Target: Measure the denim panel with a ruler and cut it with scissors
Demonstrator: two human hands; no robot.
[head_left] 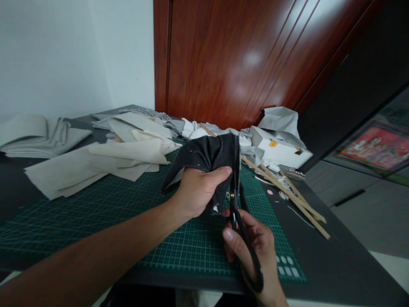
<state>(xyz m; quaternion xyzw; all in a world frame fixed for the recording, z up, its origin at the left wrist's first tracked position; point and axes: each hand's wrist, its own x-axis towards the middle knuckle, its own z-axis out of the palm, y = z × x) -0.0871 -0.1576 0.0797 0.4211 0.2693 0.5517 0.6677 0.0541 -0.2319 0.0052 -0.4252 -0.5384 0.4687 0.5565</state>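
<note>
My left hand (200, 189) pinches a piece of black fabric (204, 153), thumb on top, and holds it up above the green cutting mat (191, 256). A paler underside shows at the fabric's left edge. In my right hand (255, 238) are black-handled scissors (234, 204), with fingers and thumb at the handle loops. The blades point away from me and lie along the fabric's right edge. Whether they are cutting through it I cannot tell. A narrow strip of the black cloth hangs down between my two hands.
Cream fabric pieces (128, 151) lie left on the mat, beside a folded grey-white stack (38, 136). Scraps line the back. A white box (277, 149) stands back right, near wooden strips (294, 196). A red-brown wooden panel (223, 59) rises behind the table (335, 260).
</note>
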